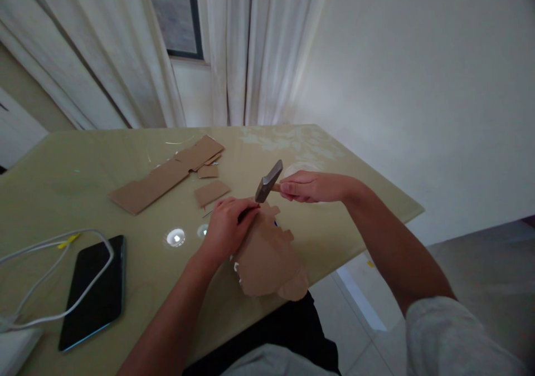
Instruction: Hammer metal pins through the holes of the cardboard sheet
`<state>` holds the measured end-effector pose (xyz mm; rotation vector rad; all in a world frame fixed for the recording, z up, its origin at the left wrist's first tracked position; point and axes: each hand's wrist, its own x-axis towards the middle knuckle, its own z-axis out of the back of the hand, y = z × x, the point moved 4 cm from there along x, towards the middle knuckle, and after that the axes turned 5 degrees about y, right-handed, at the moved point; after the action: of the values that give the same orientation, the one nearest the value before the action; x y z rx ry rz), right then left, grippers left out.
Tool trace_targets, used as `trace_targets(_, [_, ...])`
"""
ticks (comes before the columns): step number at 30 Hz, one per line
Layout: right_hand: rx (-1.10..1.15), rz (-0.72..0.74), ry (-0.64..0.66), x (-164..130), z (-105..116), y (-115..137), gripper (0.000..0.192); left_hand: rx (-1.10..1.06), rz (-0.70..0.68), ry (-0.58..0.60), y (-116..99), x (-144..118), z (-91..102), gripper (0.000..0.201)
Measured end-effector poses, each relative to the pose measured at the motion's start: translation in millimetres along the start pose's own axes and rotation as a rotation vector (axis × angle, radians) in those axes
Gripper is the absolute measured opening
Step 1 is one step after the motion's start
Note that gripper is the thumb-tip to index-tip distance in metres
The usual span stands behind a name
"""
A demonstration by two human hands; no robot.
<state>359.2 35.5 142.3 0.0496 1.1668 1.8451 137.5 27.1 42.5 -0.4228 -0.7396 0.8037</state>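
The right hand has its fingers clamped on the hammer handle, head poised just above the cardboard piece. The left hand's fingers press that cardboard against the tabletop. Judged wise: keep those fingers clear, tap lightly.

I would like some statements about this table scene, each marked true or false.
1. The right hand grips a hammer. True.
2. The left hand rests on a cardboard piece at the near table edge. True.
3. The phone lies to the right of both hands. False: it lies far to the left, with a white cable across it.
4. The hammer head touches the phone. False: it is just above the cardboard by the left hand.
5. More cardboard strips lie farther back on the table. True.
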Motion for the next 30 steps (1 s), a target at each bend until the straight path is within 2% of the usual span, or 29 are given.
trace_targets(4, [-0.051,0.004,0.034,1.2,0.9,0.3,0.061,0.004,0.011,0.027,-0.4,0.0,-0.4,0.018])
trace_targets(8, [-0.053,0.051,0.014,-4.2,5.1,5.8,0.06,-0.004,0.032,0.036,0.5,0.0,-1.7,0.016])
trace_targets(15, [-0.096,0.02,0.048,-1.9,0.3,3.0,0.062,-0.011,0.038,0.06,-0.9,0.8,-0.7,0.012])
trace_targets(21, [-0.009,0.04,-0.047,-9.2,5.3,7.9,0.062,-0.014,0.043,0.041,-0.7,0.5,-0.8,0.012])
trace_targets(26, [-0.035,-0.002,0.046,0.1,-2.0,0.7,0.063,-0.001,0.038,0.067,-2.5,1.2,0.0,0.014])
trace_targets(30, [-0.059,0.032,0.006,-4.8,1.6,5.4,0.06,-0.012,0.04,0.058,-2.9,1.0,0.1,0.014])
